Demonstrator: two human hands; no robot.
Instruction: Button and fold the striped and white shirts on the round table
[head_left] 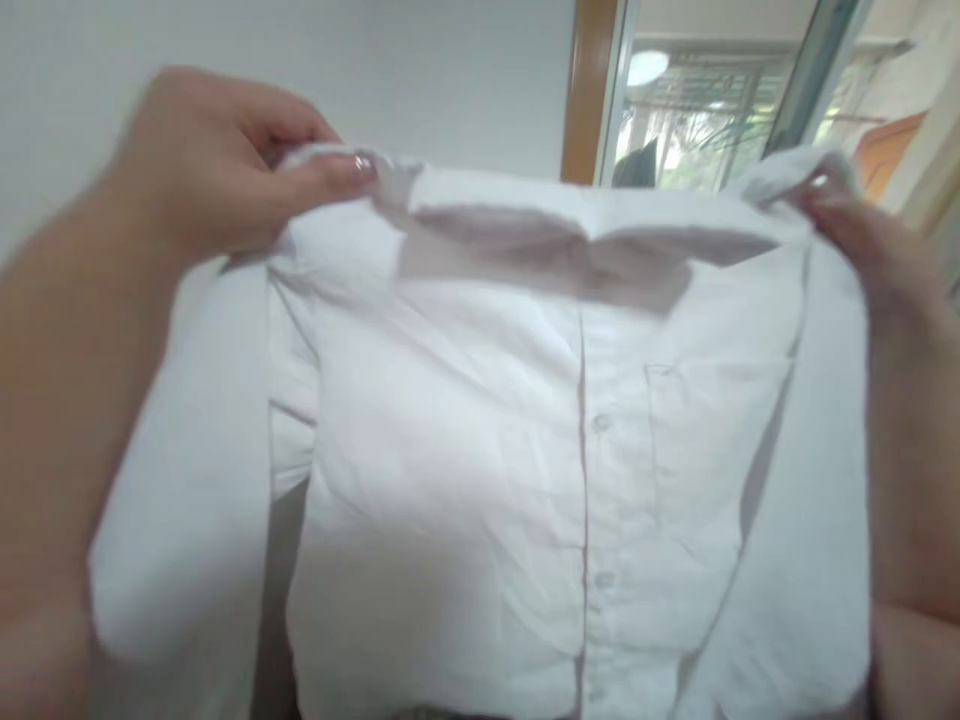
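Observation:
A white button-up shirt hangs in front of me, its buttoned front and chest pocket facing me. My left hand pinches the shirt at the shoulder on the left, thumb over the cloth. At the opposite shoulder my right hand grips the fabric, partly covered by a fold and blurred. The collar stretches between both hands, and its opening sags a little. Short sleeves drape down on either side, near my forearms. The bottom of the shirt runs out of view.
Behind the shirt is a pale wall. A brown wooden frame borders a glass window or door at the upper right, where a round white light shape and greenery show through.

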